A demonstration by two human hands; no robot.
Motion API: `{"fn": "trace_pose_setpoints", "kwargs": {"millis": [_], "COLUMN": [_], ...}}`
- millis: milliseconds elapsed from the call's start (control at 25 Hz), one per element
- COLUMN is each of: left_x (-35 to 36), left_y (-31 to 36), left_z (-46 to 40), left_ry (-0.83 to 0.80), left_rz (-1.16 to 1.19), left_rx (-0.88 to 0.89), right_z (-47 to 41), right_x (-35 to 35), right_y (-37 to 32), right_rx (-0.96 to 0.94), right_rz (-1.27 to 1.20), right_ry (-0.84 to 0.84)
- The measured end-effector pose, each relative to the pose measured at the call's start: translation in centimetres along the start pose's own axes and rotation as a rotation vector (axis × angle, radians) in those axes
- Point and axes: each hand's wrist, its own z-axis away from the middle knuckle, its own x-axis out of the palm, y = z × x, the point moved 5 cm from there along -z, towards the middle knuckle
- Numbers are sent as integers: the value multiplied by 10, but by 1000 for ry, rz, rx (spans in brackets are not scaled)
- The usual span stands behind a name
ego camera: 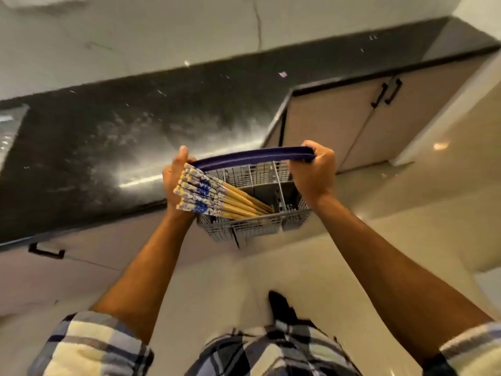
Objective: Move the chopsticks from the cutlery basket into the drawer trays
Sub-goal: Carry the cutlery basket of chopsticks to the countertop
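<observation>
Chopsticks (217, 195) lean in basket (254, 226); both hands (174, 183) (314, 169) grip handle (252, 158), fingers curled.

The cutlery basket (254, 221) looks like matt grey plastic grid, its handle (254, 158) a smooth dark-blue plastic strap. The chopsticks (217, 198) are pale bare wood with glossy blue-and-white patterned tops. The counter (135, 126) at 10 o'clock is polished black speckled stone, glaring. The cabinet doors (352, 126) look matt beige laminate. The floor (271, 267) is glossy cream tile. The sleeves (92, 346) are soft checked cloth.
</observation>
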Motion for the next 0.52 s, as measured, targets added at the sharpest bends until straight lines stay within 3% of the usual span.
{"fn": "trace_pose_setpoints", "kwargs": {"millis": [240,360,480,520], "left_x": [8,33,72,73], "left_y": [-53,-82,-102,-113], "left_z": [80,149,254,260], "left_ry": [-316,-588,-800,-813], "left_rz": [-106,-88,-85,-75], "left_rx": [-35,-190,-322,-372], "right_z": [145,234,327,336], "right_x": [-77,-140,-219,-225], "right_y": [37,37,22,23], "right_rx": [167,259,325,346], "right_rz": [63,134,216,205], "right_ry": [252,429,645,640]}}
